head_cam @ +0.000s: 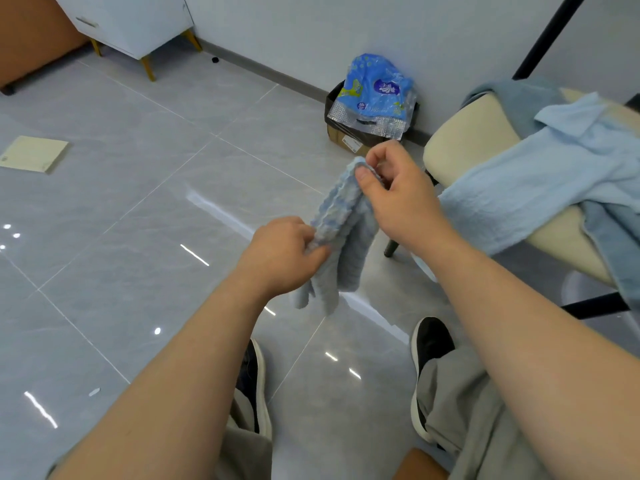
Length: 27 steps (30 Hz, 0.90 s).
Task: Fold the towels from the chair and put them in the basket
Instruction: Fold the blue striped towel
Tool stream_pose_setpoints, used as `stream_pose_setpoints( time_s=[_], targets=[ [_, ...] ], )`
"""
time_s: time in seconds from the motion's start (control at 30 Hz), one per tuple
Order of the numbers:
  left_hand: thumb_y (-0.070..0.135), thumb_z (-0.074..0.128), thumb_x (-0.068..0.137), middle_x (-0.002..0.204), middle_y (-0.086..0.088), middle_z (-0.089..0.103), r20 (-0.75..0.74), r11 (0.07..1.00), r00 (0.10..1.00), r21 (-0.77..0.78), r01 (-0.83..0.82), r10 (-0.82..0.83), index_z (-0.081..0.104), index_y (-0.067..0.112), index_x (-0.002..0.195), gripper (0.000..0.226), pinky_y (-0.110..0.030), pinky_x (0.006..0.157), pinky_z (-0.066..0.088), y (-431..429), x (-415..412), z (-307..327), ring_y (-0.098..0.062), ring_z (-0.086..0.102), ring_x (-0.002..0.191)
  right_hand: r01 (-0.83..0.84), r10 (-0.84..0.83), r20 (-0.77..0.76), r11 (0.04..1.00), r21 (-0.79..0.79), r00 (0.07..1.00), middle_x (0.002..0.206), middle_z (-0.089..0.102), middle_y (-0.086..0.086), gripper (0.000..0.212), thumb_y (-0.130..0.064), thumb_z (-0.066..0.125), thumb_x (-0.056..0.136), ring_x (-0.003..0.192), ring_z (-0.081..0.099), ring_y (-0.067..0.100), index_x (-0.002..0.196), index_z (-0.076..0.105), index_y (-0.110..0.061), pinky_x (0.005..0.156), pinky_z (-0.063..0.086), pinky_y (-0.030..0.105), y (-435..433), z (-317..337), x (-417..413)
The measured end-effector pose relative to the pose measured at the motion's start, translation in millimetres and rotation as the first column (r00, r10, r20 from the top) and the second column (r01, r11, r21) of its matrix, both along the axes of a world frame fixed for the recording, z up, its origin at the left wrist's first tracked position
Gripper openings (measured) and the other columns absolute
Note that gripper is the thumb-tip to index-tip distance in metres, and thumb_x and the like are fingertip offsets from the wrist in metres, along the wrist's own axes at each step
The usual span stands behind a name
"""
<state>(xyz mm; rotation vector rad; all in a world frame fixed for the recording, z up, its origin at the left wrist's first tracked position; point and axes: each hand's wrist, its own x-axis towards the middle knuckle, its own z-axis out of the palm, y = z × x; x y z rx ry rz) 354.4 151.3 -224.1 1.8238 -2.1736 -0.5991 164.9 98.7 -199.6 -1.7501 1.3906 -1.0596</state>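
Note:
A small pale blue towel (343,230) hangs bunched in the air over the floor, held by both hands. My right hand (398,195) pinches its top end between thumb and fingers. My left hand (284,254) grips it lower down on its left side, and the loose ends dangle below. To the right stands a cream chair (474,133) with a light blue towel (540,178) spread across the seat and darker blue towels (519,102) draped beneath it and over the far edge. No basket is in view.
A cardboard box (346,136) holding a blue plastic pack (374,91) sits by the wall behind the hands. A white cabinet (131,22) stands at the back left. A flat pale board (33,154) lies on the grey tile floor. A black pole (547,36) rises behind the chair.

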Motion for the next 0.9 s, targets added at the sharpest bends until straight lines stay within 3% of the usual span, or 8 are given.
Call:
stream_pose_setpoints(
  time_s=[0.1, 0.27, 0.37, 0.47, 0.53, 0.63, 0.8, 0.9],
  targets=[
    [0.047, 0.053, 0.096, 0.071, 0.001, 0.051, 0.002, 0.998, 0.998, -0.033, 0.059, -0.059, 0.047, 0.024, 0.055, 0.048, -0.038, 0.066, 0.047, 3, -4, 3, -0.019, 0.053, 0.068, 0.085, -0.085, 0.031, 0.996, 0.018, 0.996, 0.064, 0.049, -0.014, 0.012, -0.027, 0.059, 0.098, 0.056, 0.04, 0.001, 0.091, 0.049, -0.024, 0.06, 0.034, 0.018, -9, -6, -13],
    [0.031, 0.061, 0.088, 0.079, -0.006, 0.054, 0.132, 0.967, 0.967, -0.098, 0.233, -0.22, 0.057, 0.014, 0.064, 0.03, -0.035, 0.065, 0.045, 11, -16, 3, -0.024, 0.054, 0.071, 0.176, -0.176, -0.008, 0.984, 0.028, 0.984, 0.061, 0.049, -0.019, 0.013, -0.033, 0.058, 0.097, 0.059, 0.041, 0.002, 0.091, 0.049, -0.026, 0.063, 0.036, 0.026, -18, -11, -25],
    [0.026, 0.063, 0.084, 0.077, -0.003, 0.049, 0.133, 0.968, 0.96, -0.02, 0.251, -0.246, 0.047, 0.015, 0.056, 0.034, -0.031, 0.063, 0.038, 12, -19, 2, -0.02, 0.048, 0.069, 0.192, -0.191, -0.04, 0.981, 0.022, 0.981, 0.067, 0.05, -0.016, 0.013, -0.033, 0.056, 0.098, 0.061, 0.042, 0.001, 0.092, 0.049, -0.025, 0.065, 0.037, 0.026, -18, -11, -26],
    [0.021, 0.063, 0.077, 0.074, 0.0, 0.045, 0.105, 0.961, 0.956, 0.084, 0.265, -0.273, 0.036, 0.02, 0.05, 0.038, -0.036, 0.062, 0.043, 12, -16, 2, -0.02, 0.044, 0.065, 0.216, -0.215, -0.05, 0.976, 0.026, 0.975, 0.07, 0.048, -0.014, 0.013, -0.032, 0.053, 0.1, 0.063, 0.042, 0.003, 0.096, 0.05, -0.021, 0.066, 0.038, 0.027, -19, -11, -27],
    [0.02, 0.058, 0.068, 0.072, 0.0, 0.045, 0.031, 0.959, 0.96, 0.065, 0.276, -0.279, 0.036, 0.02, 0.051, 0.028, -0.039, 0.059, 0.046, 13, -16, 3, -0.022, 0.047, 0.063, 0.236, -0.234, -0.049, 0.972, 0.022, 0.971, 0.07, 0.046, -0.013, 0.014, -0.031, 0.053, 0.1, 0.062, 0.04, 0.002, 0.097, 0.051, -0.018, 0.064, 0.036, 0.024, -20, -10, -27],
    [0.011, 0.059, 0.065, 0.082, 0.003, 0.045, -0.087, 0.978, 0.975, 0.03, 0.209, -0.206, 0.047, 0.019, 0.068, 0.015, -0.038, 0.064, 0.048, 16, -13, -3, -0.021, 0.051, 0.071, 0.247, -0.247, -0.018, 0.969, 0.013, 0.969, 0.066, 0.042, -0.012, 0.012, -0.029, 0.053, 0.101, 0.059, 0.038, 0.002, 0.094, 0.048, -0.02, 0.059, 0.034, 0.018, -21, -8, -28],
    [0.005, 0.063, 0.072, 0.118, 0.005, 0.046, -0.184, 0.984, 0.978, 0.127, 0.125, -0.1, 0.049, 0.032, 0.114, 0.051, -0.028, 0.074, 0.05, 18, -13, -6, -0.017, 0.056, 0.089, 0.22, -0.22, -0.015, 0.976, -0.003, 0.975, 0.071, 0.048, -0.013, 0.012, -0.03, 0.053, 0.1, 0.065, 0.042, 0.005, 0.095, 0.049, -0.02, 0.066, 0.039, 0.026, -21, -6, -27],
    [0.005, 0.063, 0.074, 0.122, 0.003, 0.05, -0.233, 0.986, 0.969, 0.128, 0.111, -0.079, 0.041, 0.03, 0.13, 0.065, -0.018, 0.07, 0.038, 18, -15, -5, -0.013, 0.051, 0.097, 0.237, -0.237, -0.013, 0.971, -0.014, 0.971, 0.071, 0.048, -0.013, 0.01, -0.029, 0.053, 0.1, 0.064, 0.042, 0.004, 0.095, 0.047, -0.022, 0.065, 0.038, 0.024, -21, -5, -29]
  ],
)
